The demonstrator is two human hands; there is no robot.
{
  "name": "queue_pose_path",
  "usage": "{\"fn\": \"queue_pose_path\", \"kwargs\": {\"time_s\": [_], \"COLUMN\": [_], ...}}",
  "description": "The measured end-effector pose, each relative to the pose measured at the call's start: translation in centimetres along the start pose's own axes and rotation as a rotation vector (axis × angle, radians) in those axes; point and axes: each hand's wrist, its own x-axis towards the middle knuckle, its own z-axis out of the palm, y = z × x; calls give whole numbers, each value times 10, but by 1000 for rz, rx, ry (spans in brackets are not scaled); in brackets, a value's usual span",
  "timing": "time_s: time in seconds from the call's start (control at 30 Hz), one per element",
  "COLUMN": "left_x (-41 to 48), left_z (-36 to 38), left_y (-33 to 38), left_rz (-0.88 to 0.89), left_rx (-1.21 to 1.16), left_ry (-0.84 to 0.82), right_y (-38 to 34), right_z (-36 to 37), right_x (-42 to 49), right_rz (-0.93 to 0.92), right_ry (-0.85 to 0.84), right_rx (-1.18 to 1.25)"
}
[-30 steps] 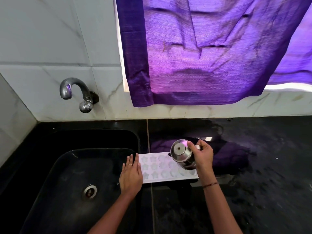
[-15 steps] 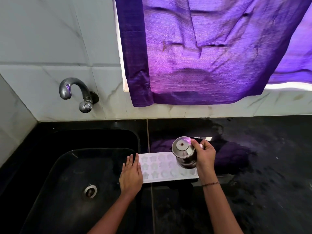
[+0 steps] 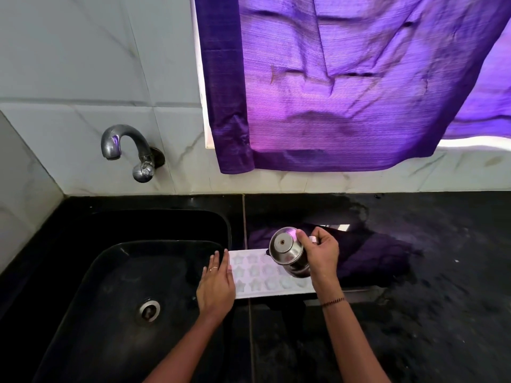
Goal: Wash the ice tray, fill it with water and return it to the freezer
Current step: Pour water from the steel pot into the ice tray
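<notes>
A: Where is the tray lying?

B: The white rectangular ice tray with star-shaped hollows is lying flat between the two hands, on the black speckled stone counter. Its left end is sitting under the left hand, and its right end is reaching below the right hand.

A: What is the left hand doing?

B: It is resting palm down on that end of the tray, fingers straight and close together. A thin ring is showing on one of them.

A: And the right?

B: Its fingers are curling round a small shiny steel vessel. It is holding this tipped above the tray's right half, with the round base facing the camera. Whether water is running out, I cannot tell.

A: Are the hands touching?

B: No, they are sitting apart, with the tray's middle lying bare between them.

A: What is lying around them?

B: Left of the left hand a black moulded sink is opening, its round metal drain showing near that forearm. Beyond the left hand a curved metal tap is jutting from the pale tiled wall. Beyond the right hand a purple cloth curtain is hanging. A dark thread band is circling the right wrist.
</notes>
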Motion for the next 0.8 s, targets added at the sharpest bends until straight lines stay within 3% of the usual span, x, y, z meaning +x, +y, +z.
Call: {"fn": "queue_pose_path", "kwargs": {"time_s": [0.4, 0.8], "left_x": [0, -1], "left_z": [-1, -1], "left_y": [-1, 0], "left_rz": [9, 5], "left_rx": [30, 13], "left_ry": [-4, -4], "right_y": [-2, -6], "right_z": [5, 8], "right_x": [-2, -4], "right_rz": [33, 201], "right_ry": [40, 28], "right_rx": [0, 212]}}
